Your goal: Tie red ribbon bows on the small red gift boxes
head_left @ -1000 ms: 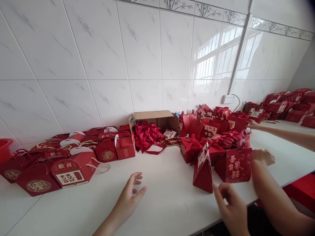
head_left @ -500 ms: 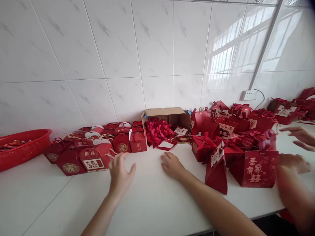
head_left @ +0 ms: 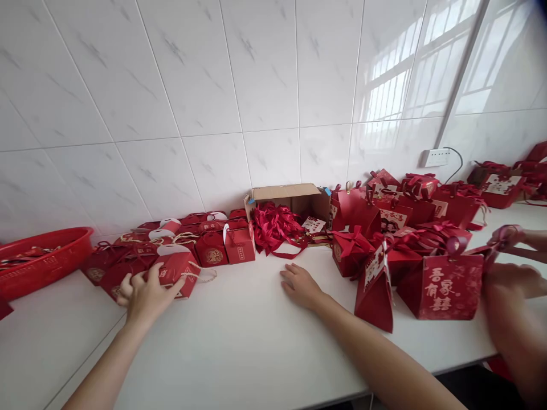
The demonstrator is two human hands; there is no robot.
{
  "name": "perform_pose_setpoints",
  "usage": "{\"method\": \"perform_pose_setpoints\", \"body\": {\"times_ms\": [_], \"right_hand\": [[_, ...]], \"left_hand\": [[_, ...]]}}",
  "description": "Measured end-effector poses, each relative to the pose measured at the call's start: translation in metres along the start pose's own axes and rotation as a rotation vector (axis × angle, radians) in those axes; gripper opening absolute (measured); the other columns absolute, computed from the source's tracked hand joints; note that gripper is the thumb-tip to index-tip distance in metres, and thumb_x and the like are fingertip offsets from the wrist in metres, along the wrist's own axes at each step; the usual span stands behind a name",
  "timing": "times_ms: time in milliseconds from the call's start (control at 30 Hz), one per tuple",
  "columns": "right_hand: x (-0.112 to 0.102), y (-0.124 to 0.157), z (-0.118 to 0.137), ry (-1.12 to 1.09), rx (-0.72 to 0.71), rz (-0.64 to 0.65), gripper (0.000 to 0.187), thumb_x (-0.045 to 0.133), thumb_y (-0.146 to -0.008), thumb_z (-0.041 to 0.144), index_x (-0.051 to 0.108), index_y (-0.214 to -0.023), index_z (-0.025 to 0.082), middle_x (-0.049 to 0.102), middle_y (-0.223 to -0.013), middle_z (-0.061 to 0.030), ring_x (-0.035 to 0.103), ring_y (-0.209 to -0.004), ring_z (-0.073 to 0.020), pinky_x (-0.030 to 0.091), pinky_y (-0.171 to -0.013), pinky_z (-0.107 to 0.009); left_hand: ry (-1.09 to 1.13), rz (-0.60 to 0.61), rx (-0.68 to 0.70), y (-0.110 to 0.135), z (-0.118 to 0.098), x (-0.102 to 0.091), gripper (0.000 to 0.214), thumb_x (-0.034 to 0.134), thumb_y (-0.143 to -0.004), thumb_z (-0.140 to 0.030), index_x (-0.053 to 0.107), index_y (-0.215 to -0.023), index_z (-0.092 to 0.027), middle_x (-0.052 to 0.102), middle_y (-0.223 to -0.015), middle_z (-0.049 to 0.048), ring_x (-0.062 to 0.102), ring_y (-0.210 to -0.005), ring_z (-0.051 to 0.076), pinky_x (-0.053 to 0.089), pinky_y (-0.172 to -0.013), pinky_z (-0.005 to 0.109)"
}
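At the left, my left hand (head_left: 147, 293) grips a red gift box (head_left: 174, 266) with a rope handle, fingers on its left side and thumb on its right. The hand hides most of the box's front label, and the box looks tilted. Dark red gift boxes (head_left: 212, 249) stand in rows behind and beside it. My right hand (head_left: 299, 283) lies flat on the white table (head_left: 243, 347), holding nothing. Just beyond it, a cardboard box (head_left: 284, 191) lies with its opening forward, full of red ribbons (head_left: 277, 228).
A red plastic basket (head_left: 81, 250) stands far left. Several red gift bags (head_left: 448, 290) with ribbon bows crowd the right side. At the right edge, another person's hands (head_left: 515, 279) are at a ribboned bag. A white socket strip (head_left: 436, 158) is on the tiled wall.
My left hand has moved left and down from open air onto the red gift box, which has turned and tilted in its grip. My right hand stays put. The other person's hand has reached a ribbon.
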State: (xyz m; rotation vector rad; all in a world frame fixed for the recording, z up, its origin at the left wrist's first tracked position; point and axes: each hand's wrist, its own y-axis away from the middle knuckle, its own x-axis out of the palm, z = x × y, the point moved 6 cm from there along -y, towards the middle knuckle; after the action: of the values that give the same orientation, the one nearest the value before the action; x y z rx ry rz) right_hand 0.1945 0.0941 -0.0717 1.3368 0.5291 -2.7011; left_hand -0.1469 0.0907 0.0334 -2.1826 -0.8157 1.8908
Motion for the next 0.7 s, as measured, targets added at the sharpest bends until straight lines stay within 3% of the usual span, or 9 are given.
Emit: {"method": "perform_pose_setpoints", "body": {"times_ms": [133,200,367,500,600,700], "right_hand": [[-0.001,-0.001,-0.002,-0.088,0.006,-0.036,0.040,0.054,-0.082,0.026,0.060,-0.120,0.015,0.047,-0.138,-0.0145,0.033,-0.134,-0.0295,0.022,-0.111,-0.044],[-0.002,-0.001,-0.003,-0.160,0.009,-0.067,0.037,0.055,-0.082,0.027,0.062,-0.116,0.015,0.051,-0.135,-0.0144,0.036,-0.131,-0.0290,0.023,-0.110,-0.043],[-0.014,-0.002,-0.007,-0.414,0.063,-0.205,0.042,0.034,-0.092,0.041,0.062,-0.110,0.016,0.061,-0.119,-0.0127,0.053,-0.114,-0.0226,0.038,-0.099,-0.036],[-0.018,0.001,-0.007,-0.611,0.155,-0.243,0.066,0.015,-0.091,0.058,0.062,-0.103,0.013,0.066,-0.105,-0.0136,0.064,-0.090,-0.0203,0.049,-0.078,-0.032],[-0.018,0.002,-0.005,-0.682,0.197,-0.218,0.073,0.011,-0.088,0.065,0.061,-0.099,0.012,0.069,-0.095,-0.0127,0.066,-0.075,-0.0178,0.050,-0.062,-0.027],[-0.018,0.002,-0.010,-0.656,0.235,-0.204,0.071,0.010,-0.089,0.061,0.061,-0.093,0.011,0.069,-0.075,-0.0106,0.065,-0.064,-0.0177,0.048,-0.055,-0.026]], "left_hand": [[0.032,0.117,0.061,0.022,-0.019,0.000,0.066,0.041,-0.081,-0.060,0.038,-0.131,-0.018,0.039,-0.121,0.0168,0.036,-0.122,0.042,0.033,-0.095,0.055],[0.138,0.199,0.182,0.037,-0.039,0.004,0.067,0.050,-0.076,-0.059,0.040,-0.129,-0.019,0.041,-0.118,0.0145,0.045,-0.114,0.037,0.040,-0.092,0.049],[0.430,0.280,0.580,0.078,-0.110,0.011,0.060,0.055,-0.076,-0.052,0.042,-0.127,-0.025,0.041,-0.127,0.0109,0.042,-0.120,0.031,0.041,-0.097,0.047],[0.588,0.250,0.692,0.088,-0.151,0.021,0.059,0.060,-0.076,-0.046,0.041,-0.128,-0.027,0.043,-0.126,0.0105,0.042,-0.121,0.032,0.040,-0.098,0.049],[0.767,0.244,0.709,0.085,-0.162,0.031,0.077,0.065,-0.073,-0.041,0.026,-0.137,-0.026,0.035,-0.135,0.0128,0.035,-0.128,0.032,0.035,-0.103,0.049],[0.970,0.312,0.641,0.078,-0.153,0.043,0.095,0.070,-0.070,-0.039,0.010,-0.142,-0.027,0.027,-0.141,0.0149,0.033,-0.131,0.033,0.034,-0.104,0.049]]}}
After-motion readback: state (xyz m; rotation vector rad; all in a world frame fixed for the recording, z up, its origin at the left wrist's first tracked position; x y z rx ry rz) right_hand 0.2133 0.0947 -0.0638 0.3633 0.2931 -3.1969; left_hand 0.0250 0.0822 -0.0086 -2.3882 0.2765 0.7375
